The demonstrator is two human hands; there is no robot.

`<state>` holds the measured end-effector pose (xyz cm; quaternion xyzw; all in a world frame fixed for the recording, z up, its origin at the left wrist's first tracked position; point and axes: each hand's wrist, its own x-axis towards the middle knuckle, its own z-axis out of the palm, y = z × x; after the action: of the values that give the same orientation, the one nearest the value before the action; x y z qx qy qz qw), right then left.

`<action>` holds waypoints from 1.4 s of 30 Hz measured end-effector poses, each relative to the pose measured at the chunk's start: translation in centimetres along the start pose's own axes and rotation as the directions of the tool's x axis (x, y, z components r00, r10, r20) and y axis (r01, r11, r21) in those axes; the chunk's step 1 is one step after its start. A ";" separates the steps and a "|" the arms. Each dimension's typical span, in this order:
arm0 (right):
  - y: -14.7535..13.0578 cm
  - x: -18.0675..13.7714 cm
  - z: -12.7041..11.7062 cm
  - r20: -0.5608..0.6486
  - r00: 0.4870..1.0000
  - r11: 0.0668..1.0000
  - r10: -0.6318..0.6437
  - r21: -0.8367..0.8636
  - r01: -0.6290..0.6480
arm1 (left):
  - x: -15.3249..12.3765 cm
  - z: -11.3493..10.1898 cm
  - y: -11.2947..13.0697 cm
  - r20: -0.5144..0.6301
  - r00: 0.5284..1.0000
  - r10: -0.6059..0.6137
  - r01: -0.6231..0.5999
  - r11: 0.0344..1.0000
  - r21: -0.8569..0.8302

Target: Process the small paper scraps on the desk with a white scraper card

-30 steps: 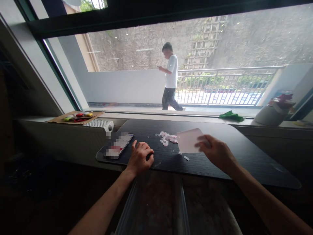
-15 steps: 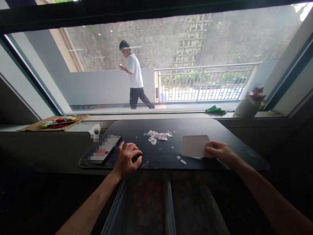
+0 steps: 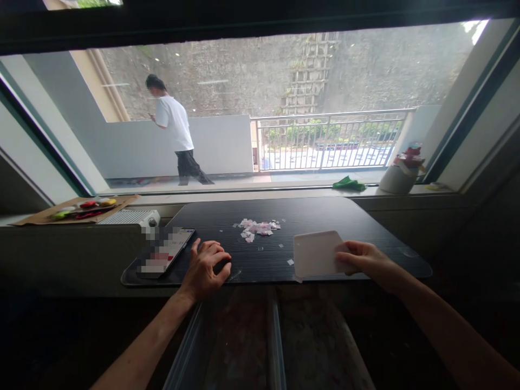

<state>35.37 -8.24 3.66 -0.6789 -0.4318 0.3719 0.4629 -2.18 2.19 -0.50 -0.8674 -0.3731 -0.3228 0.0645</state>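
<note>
My right hand (image 3: 368,261) pinches the right edge of a flat white plastic scraper (image 3: 314,254) with rounded corners, held tilted over the front of the black table (image 3: 317,214). Its lower edge is close to the tabletop and covers part of a small paper scrap; another pale scrap (image 3: 290,262) lies just left of it. Towards the middle is a loose heap of tiny pinkish-white paper scraps (image 3: 258,229). My left hand (image 3: 206,268) rests by the table's front edge, fingers loosely bent and thumb apart, with nothing in it. Beside it on the left lies a phone (image 3: 168,254).
Below the table's front edge are dark open containers with a pale rim (image 3: 276,336) between them. On the sill are a green cloth (image 3: 349,184), a white pot (image 3: 398,177) and cardboard (image 3: 40,214) with coloured items. A person (image 3: 174,127) walks outside the window.
My right hand has brought the scraper nearer the front edge, over one of the small scraps. My left hand stays in place. The person outside has walked left, and the view has shifted slightly.
</note>
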 end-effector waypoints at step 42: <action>0.6 0.8 9.2 -0.124 0.955 0.920 -0.269 -0.326 0.217 | 0.3 -0.1 0.9 0.032 0.996 -0.078 0.079 0.996 -0.045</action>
<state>27.48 -4.75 0.28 -0.7126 -0.5255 0.1814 0.4279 -1.48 1.66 -0.12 -0.8582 -0.4003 -0.3203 0.0260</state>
